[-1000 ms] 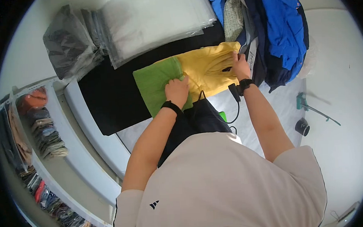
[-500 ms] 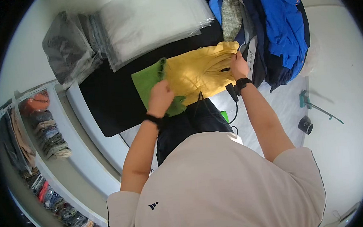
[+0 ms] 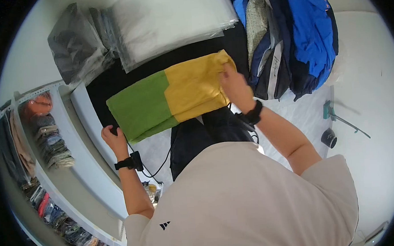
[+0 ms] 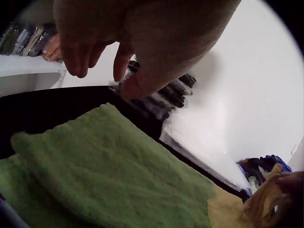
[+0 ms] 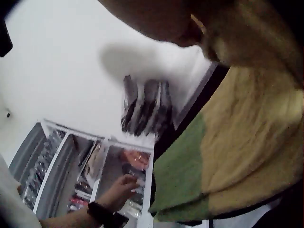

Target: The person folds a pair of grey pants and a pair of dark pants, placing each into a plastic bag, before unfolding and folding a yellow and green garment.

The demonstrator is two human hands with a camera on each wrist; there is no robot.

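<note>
A folded green-and-yellow garment lies across the black tabletop, green part to the left and yellow part to the right. My right hand is at the yellow end and pinches its bunched edge; in the right wrist view yellow cloth rises up to the fingers. Just off the green end is my left hand, fingers loosely bent and holding nothing. The left wrist view has this left hand hanging above the green cloth, apart from it.
Clear plastic bags are stacked at the back of the black tabletop, beside grey bagged items. Blue and dark clothes pile up at the right. Shelves with bagged clothes stand at the left.
My left hand has let go of the green part and moved left and down, off the garment. The green part now lies spread further left. My right hand has shifted left with the yellow end.
</note>
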